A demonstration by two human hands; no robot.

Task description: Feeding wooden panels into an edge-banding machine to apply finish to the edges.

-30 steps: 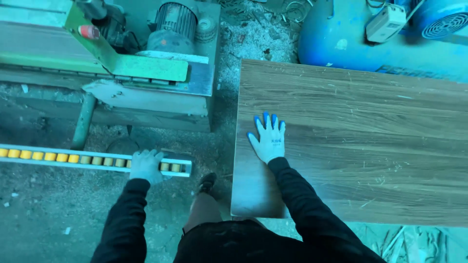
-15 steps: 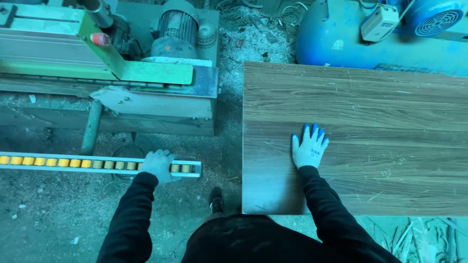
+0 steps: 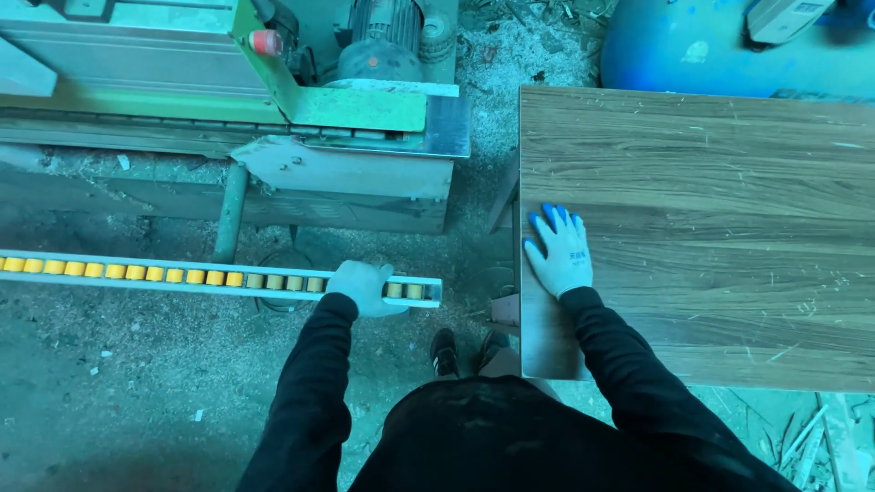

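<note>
My right hand (image 3: 558,251), in a white glove with blue fingertips, lies flat with fingers spread on a large wood-grain board (image 3: 711,228), close to the board's left edge. My left hand (image 3: 365,286), in a pale glove, is wrapped around a white roller rail (image 3: 182,273) set with yellow rollers, gripping it near its right end. The rail runs off to the left edge of view. Both arms are in black sleeves, and my dark shoes show on the floor between rail and board.
A green woodworking machine (image 3: 301,100) with a motor and a red button stands behind the rail. A blue tank (image 3: 720,46) sits behind the board. Sawdust covers the concrete floor (image 3: 137,383), with wood scraps at the lower right.
My right hand has slid left on the board to near its left edge. My left hand stays gripped on the rail. The camera view has shifted slightly.
</note>
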